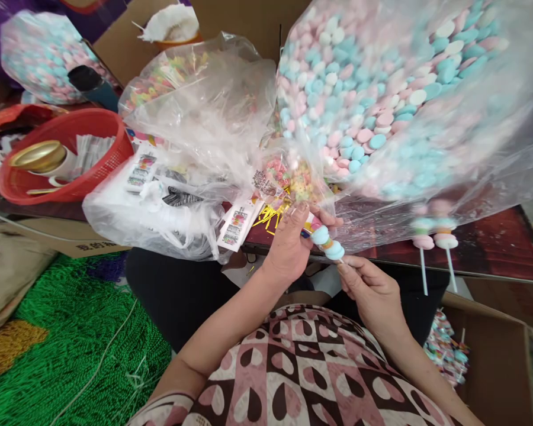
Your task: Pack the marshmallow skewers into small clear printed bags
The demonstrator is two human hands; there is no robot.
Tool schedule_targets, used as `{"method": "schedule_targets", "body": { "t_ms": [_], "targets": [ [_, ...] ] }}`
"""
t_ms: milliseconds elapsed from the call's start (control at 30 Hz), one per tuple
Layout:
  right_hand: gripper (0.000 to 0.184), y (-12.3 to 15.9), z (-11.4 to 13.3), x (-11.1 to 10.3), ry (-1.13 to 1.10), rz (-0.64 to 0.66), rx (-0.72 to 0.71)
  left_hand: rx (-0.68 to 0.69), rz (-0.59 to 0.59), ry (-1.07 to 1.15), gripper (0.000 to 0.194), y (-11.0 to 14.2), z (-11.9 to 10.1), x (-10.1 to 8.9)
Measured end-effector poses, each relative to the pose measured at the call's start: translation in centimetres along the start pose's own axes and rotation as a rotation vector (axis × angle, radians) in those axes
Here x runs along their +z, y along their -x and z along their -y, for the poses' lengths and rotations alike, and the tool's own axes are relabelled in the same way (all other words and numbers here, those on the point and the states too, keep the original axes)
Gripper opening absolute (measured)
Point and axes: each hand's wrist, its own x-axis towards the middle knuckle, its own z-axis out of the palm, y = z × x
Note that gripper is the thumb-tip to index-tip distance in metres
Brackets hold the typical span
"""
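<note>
A candy skewer [327, 243] with pale blue marshmallow discs and an orange piece between them is held in front of my body. My right hand [373, 294] pinches its white stick just below the lowest disc. Around its upper end the fingers of my left hand [292, 242] are closed, with a pink and blue bit showing between them; I cannot tell whether that is candy or wrapper. Beyond my left fingertips lie an open clear bag of gummy candies [304, 180] and yellow strips [269, 218].
A big clear bag of pink, white and blue marshmallows [377, 142] fills the back right. Two finished-looking skewers [445, 234] hang their sticks over the table edge. At left are a red basket [127, 151] and a white plastic bag [160, 228]. A cardboard box [500, 355] holds wrapped candies at lower right.
</note>
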Motion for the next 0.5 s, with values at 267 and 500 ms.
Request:
{"method": "schedule_targets", "body": {
  "t_ms": [267,500],
  "targets": [
    [0.033,-0.2,0.8,0.2,-0.240,0.201,0.348,-0.149,0.071,-0.100,0.049,0.1,1.3,-0.9],
    [0.031,-0.7,0.8,0.0,-0.345,0.258,0.344,-0.152,0.237,-0.122,0.053,0.3,-0.7,-1.3]
  ]
}}
